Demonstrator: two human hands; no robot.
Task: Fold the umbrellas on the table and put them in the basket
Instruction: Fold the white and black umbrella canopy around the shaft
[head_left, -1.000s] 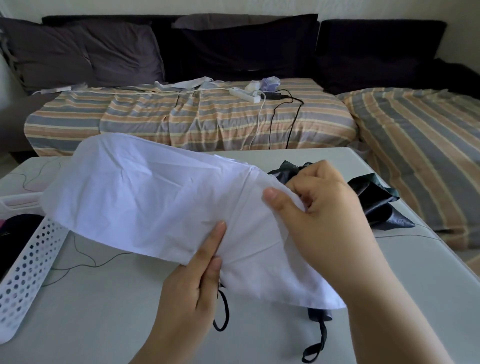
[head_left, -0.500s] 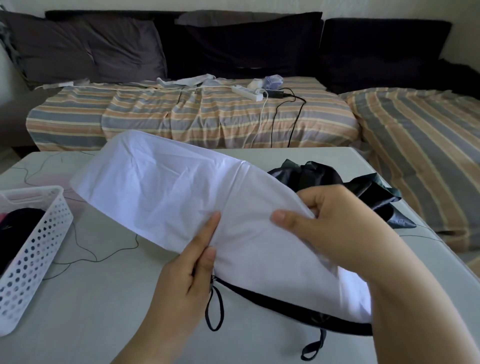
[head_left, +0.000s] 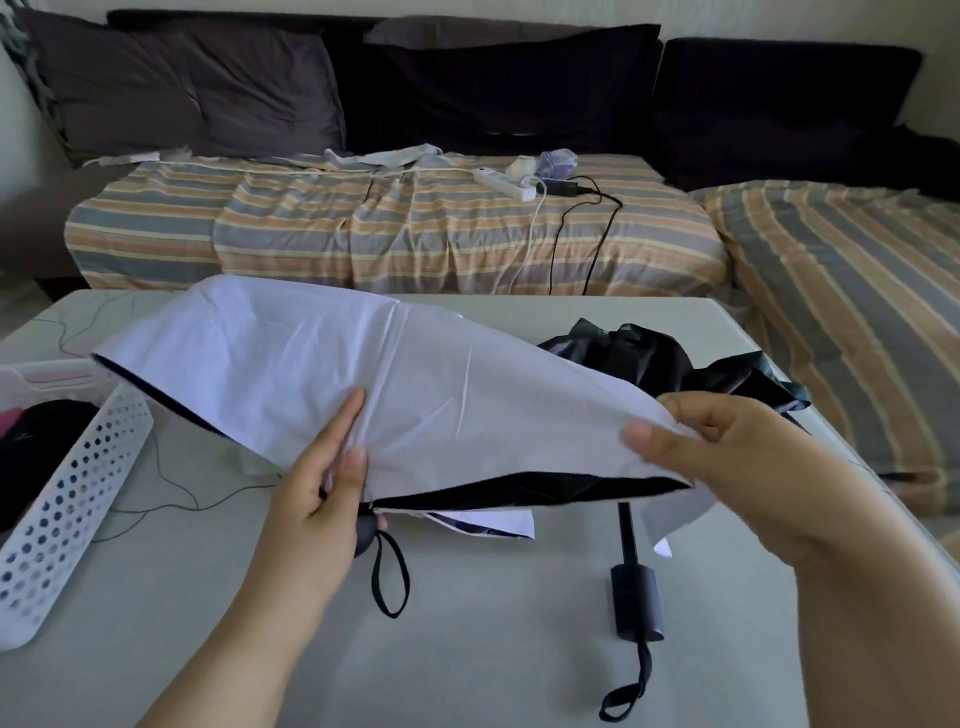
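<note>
A white umbrella (head_left: 291, 369) with a black lining is held above the grey table (head_left: 493, 649), its canopy spread loosely. My left hand (head_left: 322, 499) grips its dark handle, from which a wrist loop hangs, with fingers lying on the white cloth. My right hand (head_left: 727, 462) pinches the canopy's right edge. A black umbrella (head_left: 675, 358) lies crumpled on the table behind the white one; its handle (head_left: 636, 597) and strap point toward me. The white perforated basket (head_left: 67, 499) stands at the left edge with dark items inside.
A thin black cable (head_left: 156, 499) trails over the table's left part near the basket. Behind the table runs a sofa with striped covers (head_left: 395, 228) and dark cushions; a power strip (head_left: 504, 183) with cords lies on it.
My right hand drew the canopy edge out to the right and lifted it, exposing the black lining and the black umbrella's handle on the table. My left hand stays at the white umbrella's handle.
</note>
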